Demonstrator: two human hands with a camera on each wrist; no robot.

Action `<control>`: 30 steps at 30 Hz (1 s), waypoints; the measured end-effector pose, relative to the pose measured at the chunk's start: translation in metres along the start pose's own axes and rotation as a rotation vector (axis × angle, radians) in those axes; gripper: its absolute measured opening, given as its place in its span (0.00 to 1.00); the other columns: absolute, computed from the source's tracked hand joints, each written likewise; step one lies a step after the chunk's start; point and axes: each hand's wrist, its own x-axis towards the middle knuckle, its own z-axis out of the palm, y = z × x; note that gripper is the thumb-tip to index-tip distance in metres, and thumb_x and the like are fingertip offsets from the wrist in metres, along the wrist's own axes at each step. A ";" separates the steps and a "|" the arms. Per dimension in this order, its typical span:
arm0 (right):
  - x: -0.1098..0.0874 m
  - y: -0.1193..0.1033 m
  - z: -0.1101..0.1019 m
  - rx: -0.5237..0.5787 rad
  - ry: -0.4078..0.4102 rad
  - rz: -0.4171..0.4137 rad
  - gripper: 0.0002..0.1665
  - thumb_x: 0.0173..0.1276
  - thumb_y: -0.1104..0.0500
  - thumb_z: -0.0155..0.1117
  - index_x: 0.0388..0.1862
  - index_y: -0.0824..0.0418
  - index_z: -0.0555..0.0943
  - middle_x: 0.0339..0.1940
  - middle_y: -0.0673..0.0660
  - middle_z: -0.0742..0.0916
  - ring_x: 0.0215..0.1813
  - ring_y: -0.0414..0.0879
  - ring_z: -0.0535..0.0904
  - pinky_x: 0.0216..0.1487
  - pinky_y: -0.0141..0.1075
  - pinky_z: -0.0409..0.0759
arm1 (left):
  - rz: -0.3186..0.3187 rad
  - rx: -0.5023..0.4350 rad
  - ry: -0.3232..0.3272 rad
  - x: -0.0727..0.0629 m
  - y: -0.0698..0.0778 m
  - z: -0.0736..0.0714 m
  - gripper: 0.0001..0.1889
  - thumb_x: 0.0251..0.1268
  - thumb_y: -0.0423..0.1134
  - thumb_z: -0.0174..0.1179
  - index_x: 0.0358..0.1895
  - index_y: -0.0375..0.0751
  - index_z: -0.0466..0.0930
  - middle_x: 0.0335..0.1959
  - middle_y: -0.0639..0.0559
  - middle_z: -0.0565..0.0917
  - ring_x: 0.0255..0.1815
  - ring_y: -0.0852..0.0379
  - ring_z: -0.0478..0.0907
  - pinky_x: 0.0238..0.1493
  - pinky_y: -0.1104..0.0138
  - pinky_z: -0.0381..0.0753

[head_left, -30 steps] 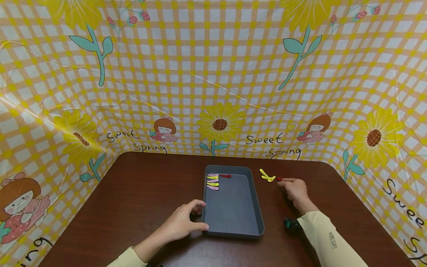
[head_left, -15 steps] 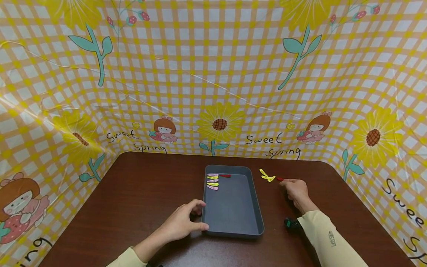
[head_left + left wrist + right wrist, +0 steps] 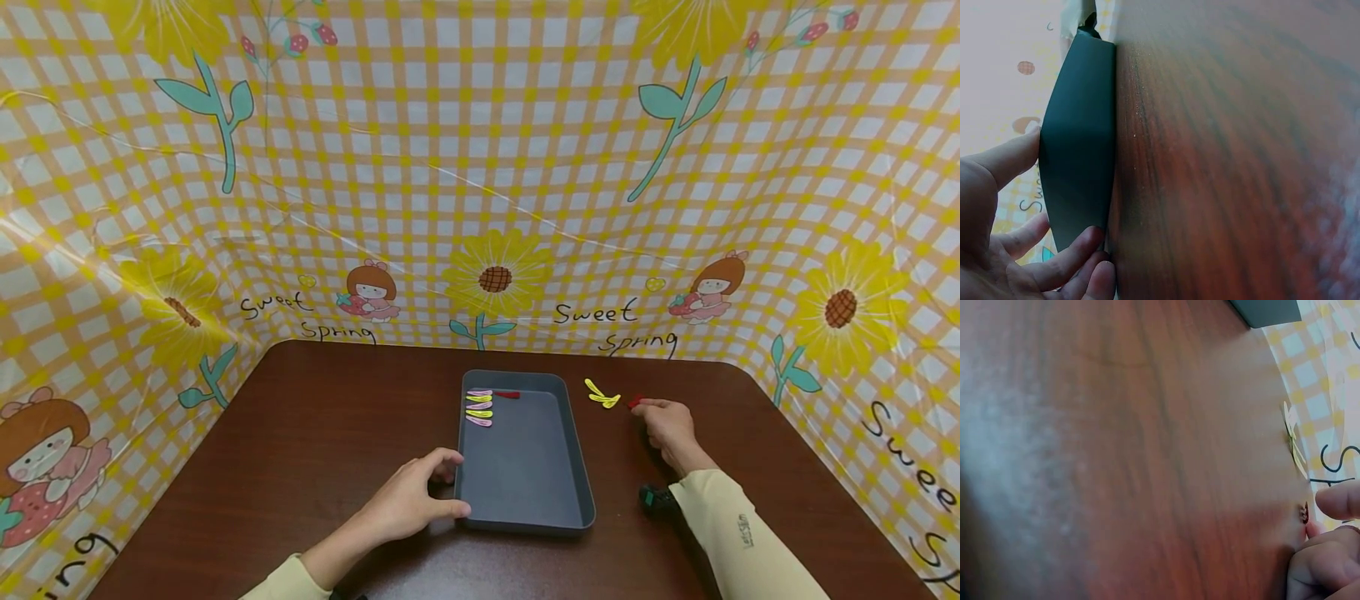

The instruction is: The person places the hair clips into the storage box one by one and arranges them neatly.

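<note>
My left hand [image 3: 408, 500] holds the left side of a dark grey tray [image 3: 525, 528] near its front corner. In the left wrist view, its thumb touches the rim and curled fingers meet the lower wall [image 3: 1079, 150]. To the right of the tray, my right hand [image 3: 670, 429] pinches a red hair clip [image 3: 635, 402] at fingertip level. The right wrist view shows that clip [image 3: 1304, 512] by the fingertips, close to the table. Inside the tray, pink-purple and yellow hair clips [image 3: 478, 408] form a column at the far left, with a red clip [image 3: 507, 395] beside the top one.
Several yellow hair clips [image 3: 602, 397] lie together on the brown table [image 3: 337, 408], between tray and right hand. A black device with a green patch [image 3: 656, 500] is at the right wrist. A checked, flower-printed cloth [image 3: 495, 183] surrounds the table's back and sides.
The right hand and the red hair clip have shifted slightly to the right, away from the yellow clips. The left hand and the tray look unmoved.
</note>
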 end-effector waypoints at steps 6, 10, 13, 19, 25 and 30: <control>-0.002 -0.004 0.000 0.002 -0.005 -0.004 0.31 0.73 0.62 0.58 0.70 0.75 0.68 0.10 0.42 0.66 0.13 0.37 0.57 0.18 0.32 0.60 | 0.000 0.004 0.005 -0.001 0.001 0.000 0.32 0.57 0.54 0.74 0.63 0.49 0.75 0.46 0.56 0.80 0.52 0.52 0.75 0.51 0.52 0.75; -0.003 -0.005 0.001 -0.047 0.013 -0.012 0.30 0.73 0.60 0.60 0.69 0.74 0.70 0.16 0.45 0.73 0.14 0.38 0.59 0.18 0.32 0.63 | 0.005 0.001 0.005 -0.002 0.002 0.000 0.32 0.57 0.54 0.74 0.64 0.49 0.75 0.46 0.56 0.80 0.53 0.52 0.75 0.51 0.53 0.75; -0.002 -0.005 0.001 -0.080 0.033 -0.018 0.31 0.72 0.59 0.63 0.68 0.74 0.71 0.19 0.46 0.77 0.14 0.39 0.60 0.19 0.33 0.63 | 0.007 -0.002 0.006 -0.002 0.002 0.000 0.32 0.57 0.54 0.74 0.64 0.49 0.75 0.47 0.55 0.80 0.53 0.52 0.75 0.51 0.52 0.75; -0.001 -0.003 0.003 -0.115 0.071 -0.006 0.28 0.70 0.61 0.64 0.65 0.74 0.74 0.19 0.47 0.77 0.15 0.40 0.62 0.19 0.35 0.64 | 0.007 0.001 0.003 -0.002 0.002 0.000 0.32 0.57 0.55 0.73 0.64 0.49 0.75 0.46 0.55 0.81 0.53 0.52 0.75 0.51 0.52 0.75; 0.003 0.000 0.002 -0.133 0.094 0.003 0.24 0.70 0.62 0.62 0.61 0.73 0.77 0.22 0.50 0.79 0.15 0.41 0.64 0.19 0.34 0.66 | -0.002 -0.003 0.001 -0.003 0.003 0.001 0.32 0.57 0.54 0.74 0.64 0.49 0.75 0.46 0.56 0.81 0.53 0.51 0.75 0.52 0.51 0.75; 0.005 -0.001 0.005 -0.175 0.135 -0.015 0.24 0.68 0.58 0.66 0.58 0.71 0.79 0.30 0.54 0.82 0.17 0.43 0.66 0.20 0.36 0.67 | -0.001 -0.003 0.011 -0.003 0.003 0.001 0.32 0.57 0.54 0.74 0.63 0.50 0.75 0.47 0.56 0.81 0.54 0.51 0.75 0.52 0.51 0.75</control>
